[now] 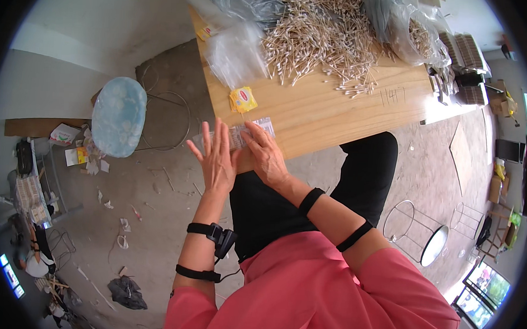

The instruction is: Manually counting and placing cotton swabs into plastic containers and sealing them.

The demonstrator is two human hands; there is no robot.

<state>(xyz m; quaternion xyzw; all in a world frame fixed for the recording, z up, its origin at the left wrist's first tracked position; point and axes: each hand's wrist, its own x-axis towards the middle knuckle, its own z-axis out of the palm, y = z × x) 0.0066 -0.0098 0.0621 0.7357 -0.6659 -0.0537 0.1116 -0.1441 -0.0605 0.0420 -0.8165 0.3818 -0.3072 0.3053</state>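
Note:
At the near left corner of the wooden table point(330, 123), a flat clear packet with printed markings point(266, 126) lies partly hidden under my hands. My left hand point(217, 162) is open over its left part, fingers stretched and spread. My right hand point(266, 159) lies on the packet's right part with its fingers extended and held close together. Whether anything is inside the packet is hidden from me. Just beyond my fingertips sits a small stack of yellow cards point(243, 99). Behind it, a pile of clear plastic bags point(236, 56) lies beside a large heap of cotton swabs point(322, 40).
Grey plastic bags point(241, 5) edge the heap at the back left. A clear bag with swabs point(419, 39) stands back right. A stool with a light blue cover point(119, 117) is left of the table; a round metal stool point(434, 245) stands right. Litter dots the floor.

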